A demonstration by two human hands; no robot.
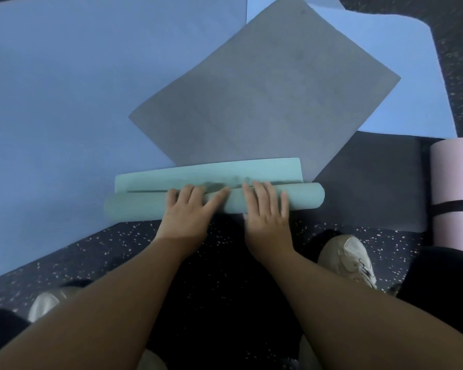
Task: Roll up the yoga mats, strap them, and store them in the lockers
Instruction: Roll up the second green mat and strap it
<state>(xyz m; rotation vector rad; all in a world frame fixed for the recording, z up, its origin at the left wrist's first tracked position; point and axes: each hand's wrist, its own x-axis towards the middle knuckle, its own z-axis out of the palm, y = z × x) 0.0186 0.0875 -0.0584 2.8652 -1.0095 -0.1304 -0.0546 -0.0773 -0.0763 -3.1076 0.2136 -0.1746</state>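
Note:
A pale green yoga mat (134, 204) lies rolled into a tube on the floor in front of me, with a short flat strip of it still lying beyond the roll. My left hand (190, 209) presses on top of the roll with straight fingers. My right hand (267, 206) presses beside it the same way. A grey mat (265, 97) lies flat and skewed just beyond the green one. A pink mat (452, 182), rolled and bound with a black strap (455, 206), lies at the right edge.
A large blue mat (64, 102) covers the floor on the left, another blue mat (401, 84) lies at the back right, and a dark mat (372, 188) sits under the grey one. My shoes (350, 260) stand on speckled dark flooring (118, 249).

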